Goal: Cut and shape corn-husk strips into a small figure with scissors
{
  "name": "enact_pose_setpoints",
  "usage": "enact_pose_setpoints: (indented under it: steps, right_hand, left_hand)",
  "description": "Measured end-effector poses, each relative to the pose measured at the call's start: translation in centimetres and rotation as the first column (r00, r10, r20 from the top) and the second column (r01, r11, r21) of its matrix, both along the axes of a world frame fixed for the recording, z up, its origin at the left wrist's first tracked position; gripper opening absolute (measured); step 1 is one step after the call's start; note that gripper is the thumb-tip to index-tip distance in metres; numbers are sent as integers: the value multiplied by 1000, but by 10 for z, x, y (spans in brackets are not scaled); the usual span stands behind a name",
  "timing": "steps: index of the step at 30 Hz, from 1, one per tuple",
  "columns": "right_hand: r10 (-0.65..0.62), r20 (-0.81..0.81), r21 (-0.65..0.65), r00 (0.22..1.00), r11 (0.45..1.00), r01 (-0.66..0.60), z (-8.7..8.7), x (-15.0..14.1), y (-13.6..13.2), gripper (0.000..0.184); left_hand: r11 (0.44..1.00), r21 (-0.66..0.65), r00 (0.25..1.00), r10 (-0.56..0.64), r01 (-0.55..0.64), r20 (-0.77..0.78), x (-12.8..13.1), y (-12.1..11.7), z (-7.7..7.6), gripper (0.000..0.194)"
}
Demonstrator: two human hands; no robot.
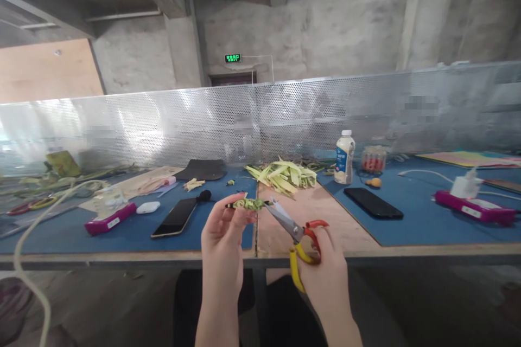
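Observation:
My left hand (223, 230) is raised in front of the table edge, its fingers pinched on a small woven green leaf piece (247, 204). My right hand (323, 265) grips a pair of scissors (293, 230) with red and yellow handles. The blades are slightly apart and their tips reach the right end of the leaf piece. A pile of cut yellow-green leaf strips (285, 174) lies on the table beyond both hands.
On the blue-topped table (423, 222) lie two black phones (175, 217) (373, 203), a milky bottle (344, 158), a white earbud case (147, 207), magenta boxes (109, 219) (474, 208) and cables. A perforated metal screen (260, 119) backs the table.

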State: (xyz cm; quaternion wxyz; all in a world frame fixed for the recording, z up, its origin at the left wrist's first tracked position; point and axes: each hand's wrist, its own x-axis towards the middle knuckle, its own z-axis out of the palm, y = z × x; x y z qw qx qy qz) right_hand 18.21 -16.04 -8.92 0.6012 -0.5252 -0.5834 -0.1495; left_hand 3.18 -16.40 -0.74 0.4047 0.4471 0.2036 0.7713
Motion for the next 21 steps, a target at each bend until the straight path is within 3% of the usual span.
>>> enact_pose_setpoints:
  steps: [21]
  right_hand:
    - [25,-31,-22,999,999,-26,2,0,2,20]
  left_hand:
    - [999,-2,999,-34,34,-35,3,0,-1,18]
